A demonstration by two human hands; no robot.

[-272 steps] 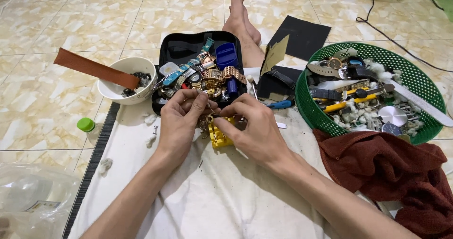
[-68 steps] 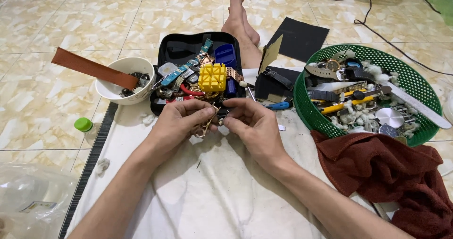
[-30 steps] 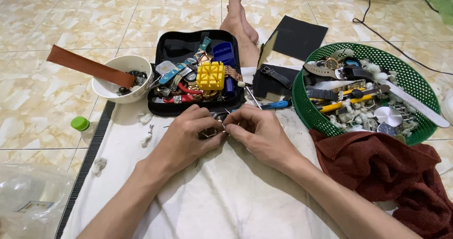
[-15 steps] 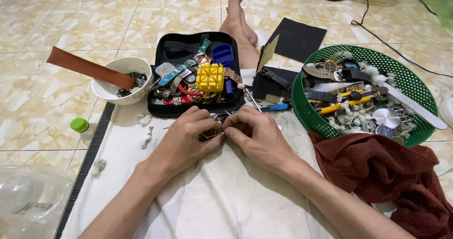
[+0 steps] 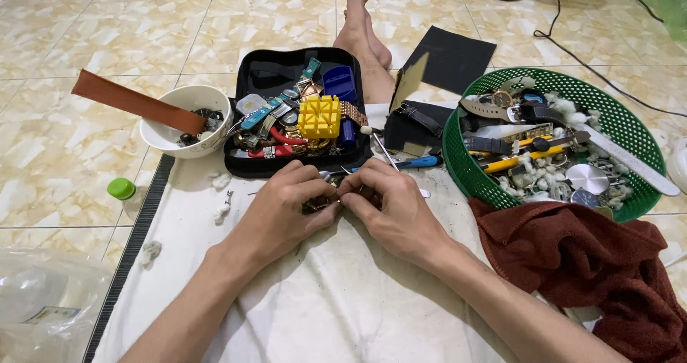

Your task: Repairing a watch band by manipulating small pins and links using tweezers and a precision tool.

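My left hand (image 5: 275,209) and right hand (image 5: 390,209) stayed low on the white cloth (image 5: 322,306), both pinching one small dark metal watch piece (image 5: 320,204). One yellow plastic block (image 5: 319,117) sits in one black case (image 5: 243,164).

Bare forearms, no sleeves; bare feet (image 5: 363,30); short-nailed fingers (image 5: 356,200).
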